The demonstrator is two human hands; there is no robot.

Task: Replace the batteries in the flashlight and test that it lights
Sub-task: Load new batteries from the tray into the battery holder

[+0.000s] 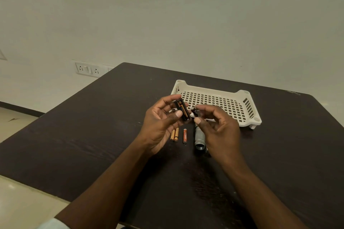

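My left hand (160,121) grips a black battery holder (183,110) between thumb and fingers, above the dark table; an orange battery sits in one of its slots. My right hand (216,126) pinches a small dark battery (195,112) right beside the holder's right side. The grey flashlight body (199,139) lies on the table under my right hand, its open end toward me. Three loose orange batteries lie on the table: a pair (174,134) side by side and a single one (185,135) to their right.
A cream perforated plastic tray (249,106) stands just behind my hands. The dark table (93,135) has its left edge and a rounded far corner close by. A wall with a socket panel (87,69) lies beyond.
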